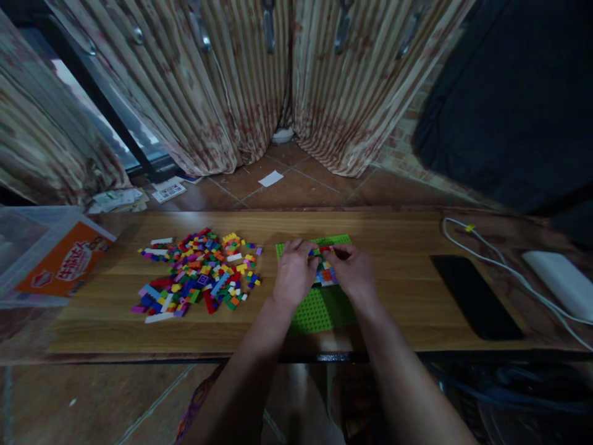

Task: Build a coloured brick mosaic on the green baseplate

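Observation:
A green baseplate (322, 311) lies on the wooden table, with several coloured toy bricks (327, 275) built up on its middle part. My left hand (296, 272) rests over the left side of these bricks, its fingers curled and drawn together. From the right, my right hand (353, 270) reaches in with thumb and forefinger closed at the upper edge of the bricks, near a red one. Anything pinched in either hand is hidden by the fingers or too small to name.
A loose pile of mixed bricks (199, 272) spreads over the table left of the baseplate. At the far left stands a clear plastic box (41, 216) with an orange label. A black phone (477, 296), a white cable (504, 262) and a white power bank-like block (558, 281) lie on the right.

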`<act>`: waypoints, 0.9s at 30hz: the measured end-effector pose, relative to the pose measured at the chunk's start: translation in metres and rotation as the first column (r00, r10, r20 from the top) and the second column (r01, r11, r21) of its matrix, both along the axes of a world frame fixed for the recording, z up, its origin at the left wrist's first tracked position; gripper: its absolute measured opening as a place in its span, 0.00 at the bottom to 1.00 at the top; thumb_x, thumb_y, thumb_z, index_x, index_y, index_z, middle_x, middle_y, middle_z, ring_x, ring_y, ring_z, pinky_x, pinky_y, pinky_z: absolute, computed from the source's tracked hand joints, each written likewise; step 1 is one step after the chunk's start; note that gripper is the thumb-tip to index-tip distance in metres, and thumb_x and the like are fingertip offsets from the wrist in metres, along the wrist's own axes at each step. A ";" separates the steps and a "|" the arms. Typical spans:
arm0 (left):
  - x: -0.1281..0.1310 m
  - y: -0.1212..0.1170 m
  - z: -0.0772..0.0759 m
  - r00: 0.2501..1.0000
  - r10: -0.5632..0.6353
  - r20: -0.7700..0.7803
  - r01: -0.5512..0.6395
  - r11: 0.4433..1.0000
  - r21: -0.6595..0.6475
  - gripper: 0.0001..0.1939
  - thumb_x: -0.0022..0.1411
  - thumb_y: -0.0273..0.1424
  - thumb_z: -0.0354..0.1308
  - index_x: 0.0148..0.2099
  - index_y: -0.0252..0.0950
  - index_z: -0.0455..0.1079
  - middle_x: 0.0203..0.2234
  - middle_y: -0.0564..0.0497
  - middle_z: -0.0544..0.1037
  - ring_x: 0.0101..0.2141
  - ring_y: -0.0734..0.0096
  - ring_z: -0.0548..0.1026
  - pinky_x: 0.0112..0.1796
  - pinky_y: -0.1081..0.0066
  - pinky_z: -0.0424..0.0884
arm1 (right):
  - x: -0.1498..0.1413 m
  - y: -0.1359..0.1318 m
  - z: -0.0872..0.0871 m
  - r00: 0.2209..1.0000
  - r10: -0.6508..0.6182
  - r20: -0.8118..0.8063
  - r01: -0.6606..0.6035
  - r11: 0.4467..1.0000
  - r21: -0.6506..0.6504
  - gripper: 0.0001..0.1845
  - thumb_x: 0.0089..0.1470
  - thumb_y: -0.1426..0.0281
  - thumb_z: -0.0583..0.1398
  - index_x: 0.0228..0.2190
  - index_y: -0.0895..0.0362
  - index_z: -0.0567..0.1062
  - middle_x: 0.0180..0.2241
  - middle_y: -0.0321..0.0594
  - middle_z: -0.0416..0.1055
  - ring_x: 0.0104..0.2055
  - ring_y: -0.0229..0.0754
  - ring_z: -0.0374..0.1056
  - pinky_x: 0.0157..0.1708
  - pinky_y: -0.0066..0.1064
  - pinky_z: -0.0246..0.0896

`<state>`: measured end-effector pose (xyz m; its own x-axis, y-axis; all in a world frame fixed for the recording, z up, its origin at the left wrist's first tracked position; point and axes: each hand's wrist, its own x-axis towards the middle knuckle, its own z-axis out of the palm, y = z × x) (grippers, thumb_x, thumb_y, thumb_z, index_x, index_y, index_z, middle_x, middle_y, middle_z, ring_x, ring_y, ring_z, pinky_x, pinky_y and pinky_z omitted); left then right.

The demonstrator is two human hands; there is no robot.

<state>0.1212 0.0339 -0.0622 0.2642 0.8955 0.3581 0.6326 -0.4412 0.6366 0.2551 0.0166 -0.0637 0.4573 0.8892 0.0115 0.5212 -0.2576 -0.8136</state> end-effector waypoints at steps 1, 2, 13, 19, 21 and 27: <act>0.000 0.000 0.000 1.000 -0.001 0.009 0.001 1.000 -0.001 0.09 0.57 0.23 0.60 0.41 0.38 0.72 0.37 0.50 0.75 0.42 0.63 0.70 0.47 0.63 0.68 | 0.000 0.000 0.000 1.000 0.002 -0.005 -0.002 1.000 -0.003 0.18 0.47 0.59 0.61 0.36 0.58 0.79 0.33 0.45 0.79 0.36 0.47 0.74 0.36 0.36 0.65; 0.000 0.000 -0.001 1.000 -0.001 0.016 0.001 1.000 -0.003 0.09 0.57 0.23 0.60 0.41 0.38 0.72 0.37 0.50 0.75 0.42 0.63 0.71 0.47 0.63 0.68 | 0.001 0.000 0.000 1.000 0.008 -0.014 -0.008 1.000 -0.005 0.19 0.47 0.58 0.61 0.36 0.58 0.79 0.33 0.45 0.79 0.36 0.47 0.74 0.36 0.36 0.65; -0.001 -0.002 0.000 1.000 0.005 -0.013 -0.005 1.000 -0.007 0.10 0.57 0.22 0.58 0.42 0.36 0.72 0.39 0.49 0.75 0.43 0.63 0.70 0.48 0.64 0.68 | -0.002 0.001 -0.003 0.993 0.015 0.114 -0.011 0.999 -0.032 0.22 0.46 0.53 0.62 0.36 0.56 0.80 0.32 0.44 0.79 0.33 0.48 0.74 0.33 0.36 0.64; -0.005 -0.004 0.005 1.000 -0.014 0.028 0.015 0.999 -0.047 0.11 0.57 0.24 0.59 0.44 0.37 0.71 0.40 0.49 0.75 0.45 0.63 0.71 0.50 0.63 0.68 | -0.003 0.001 -0.005 0.988 0.015 0.152 -0.018 1.000 0.017 0.21 0.47 0.53 0.61 0.35 0.56 0.80 0.30 0.44 0.78 0.32 0.47 0.73 0.31 0.35 0.64; -0.010 -0.005 0.008 0.998 -0.012 0.058 0.015 0.999 -0.051 0.11 0.58 0.25 0.59 0.45 0.36 0.71 0.40 0.48 0.76 0.46 0.64 0.72 0.50 0.63 0.68 | -0.003 0.000 -0.004 0.990 0.029 0.139 -0.031 0.999 0.016 0.21 0.47 0.53 0.60 0.35 0.57 0.80 0.31 0.45 0.78 0.32 0.47 0.73 0.32 0.35 0.64; -0.048 -0.001 0.017 0.990 0.112 0.089 -0.108 0.993 -0.050 0.10 0.62 0.27 0.53 0.44 0.36 0.72 0.40 0.46 0.78 0.43 0.65 0.75 0.48 0.64 0.70 | 0.002 0.000 -0.004 0.998 0.043 0.037 -0.042 0.999 -0.025 0.23 0.48 0.52 0.61 0.36 0.58 0.80 0.32 0.46 0.79 0.34 0.48 0.74 0.34 0.36 0.64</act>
